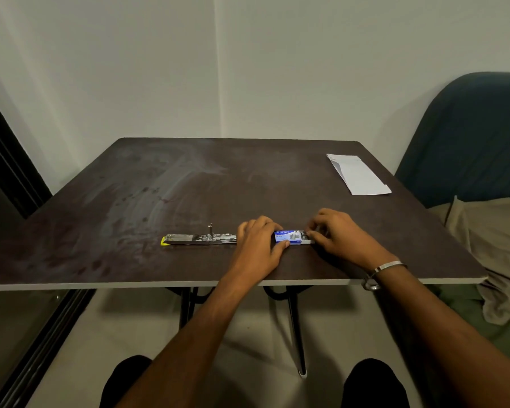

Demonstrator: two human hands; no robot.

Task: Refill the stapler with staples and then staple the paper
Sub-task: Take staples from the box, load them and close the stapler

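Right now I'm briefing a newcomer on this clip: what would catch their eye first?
Two hands meet at the table's near edge: the left hand steadies a small blue staple box, the right hand works at its open end. Left of them lies the stapler, opened flat; folded white paper sits at the far right corner.

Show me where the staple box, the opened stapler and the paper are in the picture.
staple box (287, 237): head view, on its blue printed top face.
stapler (199, 239): head view, on the open metal staple channel.
paper (358, 175): head view, on the middle of the folded white sheet.
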